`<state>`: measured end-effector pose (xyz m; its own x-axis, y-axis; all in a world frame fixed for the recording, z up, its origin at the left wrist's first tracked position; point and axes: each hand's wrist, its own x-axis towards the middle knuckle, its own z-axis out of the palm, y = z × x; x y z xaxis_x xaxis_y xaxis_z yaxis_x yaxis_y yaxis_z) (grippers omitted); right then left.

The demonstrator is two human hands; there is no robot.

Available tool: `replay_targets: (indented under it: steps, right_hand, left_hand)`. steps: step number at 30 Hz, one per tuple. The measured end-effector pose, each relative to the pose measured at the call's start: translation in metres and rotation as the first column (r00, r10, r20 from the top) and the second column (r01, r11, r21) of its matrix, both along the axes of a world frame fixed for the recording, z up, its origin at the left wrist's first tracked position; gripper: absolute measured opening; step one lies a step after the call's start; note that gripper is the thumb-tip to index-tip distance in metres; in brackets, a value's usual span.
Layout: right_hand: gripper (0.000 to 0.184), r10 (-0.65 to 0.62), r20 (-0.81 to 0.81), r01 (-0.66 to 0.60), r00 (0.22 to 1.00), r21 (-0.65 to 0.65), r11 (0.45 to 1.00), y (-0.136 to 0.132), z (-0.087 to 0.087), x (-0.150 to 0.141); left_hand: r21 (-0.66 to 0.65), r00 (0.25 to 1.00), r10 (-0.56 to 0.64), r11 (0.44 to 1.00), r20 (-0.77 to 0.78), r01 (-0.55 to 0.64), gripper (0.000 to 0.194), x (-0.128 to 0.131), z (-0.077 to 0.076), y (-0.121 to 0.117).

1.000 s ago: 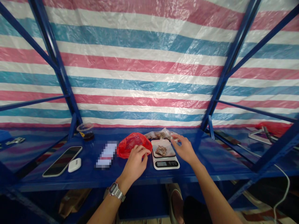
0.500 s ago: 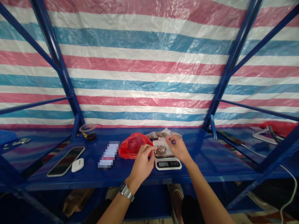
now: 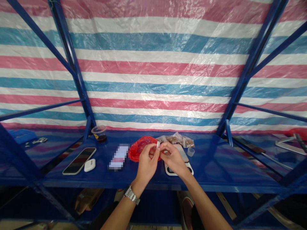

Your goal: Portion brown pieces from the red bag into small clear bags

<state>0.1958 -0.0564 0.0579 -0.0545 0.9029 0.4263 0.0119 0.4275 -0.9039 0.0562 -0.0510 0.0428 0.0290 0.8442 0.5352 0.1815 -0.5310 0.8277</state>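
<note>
Two hands, left hand and right hand, fingertips together, pinching one small pale item. Behind left hand: one red bag. Under right hand: one white scale. Beyond right hand: at least three clear packets; beside them, one small clear cup. Surface: blue tabletop. Room: one striped sheet behind blue metal posts.

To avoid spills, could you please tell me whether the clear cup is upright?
Upright: the cup has its rim on top, dark liquid below.
</note>
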Motion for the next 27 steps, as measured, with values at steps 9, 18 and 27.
replay_targets:
  steps: [9,18,27]
  right_hand:
    - [0.031,0.045,-0.1,-0.051,0.994,-0.056,0.997,0.012,-0.012,-0.012]
    - [0.037,0.058,-0.104,-0.07,0.993,-0.111,0.991,0.014,-0.015,-0.022]
    - [0.029,-0.243,-0.177,0.233,0.954,-0.079,0.969,0.021,-0.01,-0.031]
  left_hand:
    - [-0.15,0.997,-0.057,0.987,0.054,0.064,0.024,-0.014,-0.001,0.01]
    - [-0.287,0.973,-0.197,0.931,0.118,0.224,0.028,-0.027,-0.004,0.014]
    - [-0.033,0.999,0.036,0.999,-0.035,-0.037,0.017,-0.029,0.001,0.015]
